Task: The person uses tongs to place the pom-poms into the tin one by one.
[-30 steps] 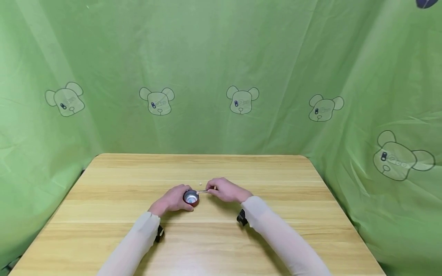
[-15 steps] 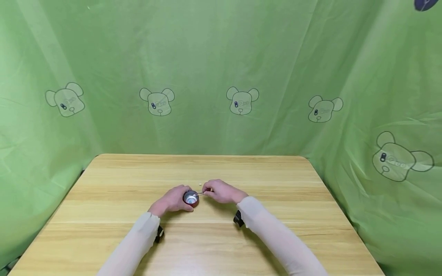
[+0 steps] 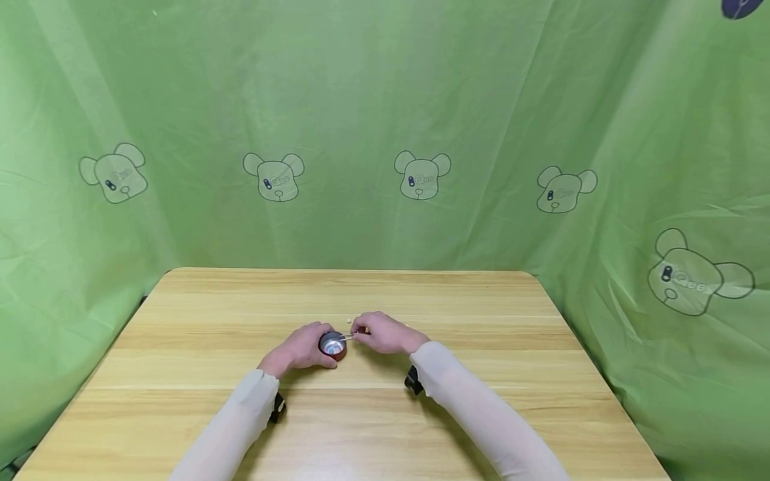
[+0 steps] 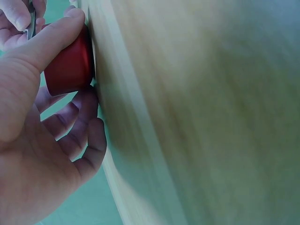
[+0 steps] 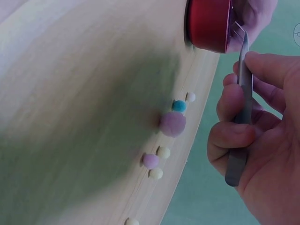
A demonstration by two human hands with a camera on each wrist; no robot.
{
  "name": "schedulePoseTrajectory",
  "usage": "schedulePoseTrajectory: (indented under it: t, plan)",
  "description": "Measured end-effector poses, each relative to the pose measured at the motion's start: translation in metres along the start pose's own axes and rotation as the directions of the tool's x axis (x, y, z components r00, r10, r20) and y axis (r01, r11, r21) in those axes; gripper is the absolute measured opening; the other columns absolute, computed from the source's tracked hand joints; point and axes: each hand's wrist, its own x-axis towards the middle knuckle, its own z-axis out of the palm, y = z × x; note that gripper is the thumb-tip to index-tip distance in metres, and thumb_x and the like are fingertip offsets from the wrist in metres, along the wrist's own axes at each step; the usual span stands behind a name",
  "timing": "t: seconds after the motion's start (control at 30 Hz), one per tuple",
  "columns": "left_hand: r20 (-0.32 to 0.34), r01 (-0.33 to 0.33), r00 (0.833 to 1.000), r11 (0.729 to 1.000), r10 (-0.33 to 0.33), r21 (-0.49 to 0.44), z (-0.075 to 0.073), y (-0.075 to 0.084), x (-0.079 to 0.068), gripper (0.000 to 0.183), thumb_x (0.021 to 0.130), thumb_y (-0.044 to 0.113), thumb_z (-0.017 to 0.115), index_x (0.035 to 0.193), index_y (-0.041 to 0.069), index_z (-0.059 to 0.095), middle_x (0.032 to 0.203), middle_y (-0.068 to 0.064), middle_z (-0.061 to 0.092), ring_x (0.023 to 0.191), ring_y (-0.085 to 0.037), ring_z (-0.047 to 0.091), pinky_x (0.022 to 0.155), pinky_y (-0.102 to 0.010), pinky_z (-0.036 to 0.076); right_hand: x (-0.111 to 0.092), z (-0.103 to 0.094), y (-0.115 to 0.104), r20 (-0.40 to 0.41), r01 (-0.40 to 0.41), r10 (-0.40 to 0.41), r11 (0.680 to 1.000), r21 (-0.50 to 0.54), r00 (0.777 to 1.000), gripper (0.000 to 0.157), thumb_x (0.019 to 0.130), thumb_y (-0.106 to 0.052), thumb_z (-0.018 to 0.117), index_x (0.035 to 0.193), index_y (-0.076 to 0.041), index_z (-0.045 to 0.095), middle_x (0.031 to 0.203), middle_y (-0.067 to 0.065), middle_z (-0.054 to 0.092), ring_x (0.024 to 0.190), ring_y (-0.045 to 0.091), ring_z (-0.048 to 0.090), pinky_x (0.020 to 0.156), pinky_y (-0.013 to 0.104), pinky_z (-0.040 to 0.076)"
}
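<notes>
My left hand (image 3: pixel 308 345) holds a small red metal cup (image 4: pixel 70 68) upright on the table, thumb on the near side and fingers round the far side. The cup's inside is silver in the head view; a pale bluish patch shows at its bottom. My right hand (image 3: pixel 385 333) pinches metal tweezers (image 5: pixel 243 89) between thumb and fingers, the handle end lying against the palm. The tweezers' points reach over the cup's right rim and stand apart in the right wrist view. Below the cup there lie several pompoms: a large mauve one (image 5: pixel 173 124), a teal one (image 5: pixel 178 106) and a small pink one (image 5: pixel 150 161).
Cream pompoms (image 5: pixel 163 152) and a white one (image 5: pixel 191 96) lie among the coloured ones. A small pale pompom (image 3: pixel 349 321) shows beyond the cup. The wooden table (image 3: pixel 481 307) is ringed by a green curtain (image 3: pixel 349 87) with bear-head drawings.
My right hand has shifted slightly left, bringing the tweezers' points from the cup's rim to over its inside. A small pale thing seen at the points earlier no longer shows there. My left hand stays put.
</notes>
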Motion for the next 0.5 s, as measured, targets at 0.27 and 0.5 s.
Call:
schedulePoseTrajectory:
  t: [0.27, 0.5]
  plan:
    - [0.002, 0.009, 1.0, 1.0, -0.009, -0.005, 0.0, 0.002, -0.001, 0.058, 0.066, 0.033, 0.086, 0.111, 0.01, 0.058, 0.103, -0.003, 0.059, 0.095, -0.021, 0.056, 0.087, -0.041, 0.044, -0.009, -0.009, 0.006, -0.02, -0.049, 0.05, 0.997, 0.062, 0.999, 0.012, 0.096, -0.018, 0.056, 0.102, -0.012, 0.064, 0.093, -0.004, 0.062, 0.083, 0.009, 0.054, 0.078, 0.029, 0.046]
    - [0.005, 0.015, 1.0, 1.0, -0.015, -0.009, -0.001, 0.002, -0.002, 0.058, 0.066, 0.033, 0.086, 0.112, 0.011, 0.058, 0.103, -0.003, 0.058, 0.095, -0.021, 0.056, 0.086, -0.042, 0.044, -0.023, -0.022, 0.022, -0.041, -0.097, 0.103, 0.987, 0.125, 0.994, 0.014, 0.096, -0.015, 0.056, 0.101, -0.006, 0.065, 0.093, 0.004, 0.064, 0.077, 0.013, 0.056, 0.069, 0.029, 0.047]
